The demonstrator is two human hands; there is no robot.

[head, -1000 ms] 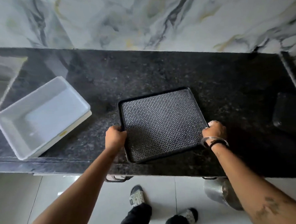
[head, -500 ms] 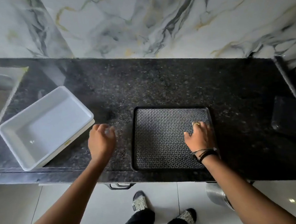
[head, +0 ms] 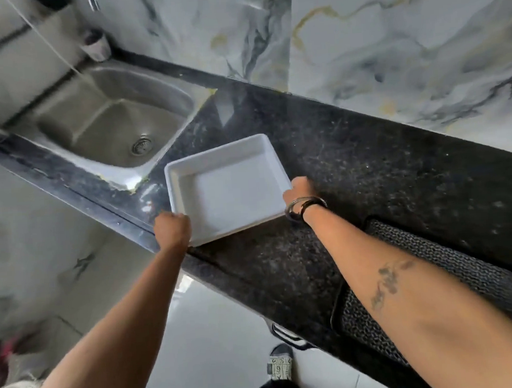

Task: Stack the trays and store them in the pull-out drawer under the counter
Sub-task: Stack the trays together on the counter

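A deep white tray sits on the black granite counter beside the sink. My left hand is closed over the tray's near left corner at the counter's front edge. My right hand grips the tray's right corner, its wrist wearing bangles. A flat black tray with a woven pattern lies on the counter to the right, partly hidden under my right forearm. A drawer handle shows below the counter's front edge.
A steel sink is set into the counter left of the white tray. A marble wall backs the counter. My feet stand on the pale tiled floor below.
Both hands left the black tray and moved left onto the white tray. My view swung left, bringing the sink into sight.
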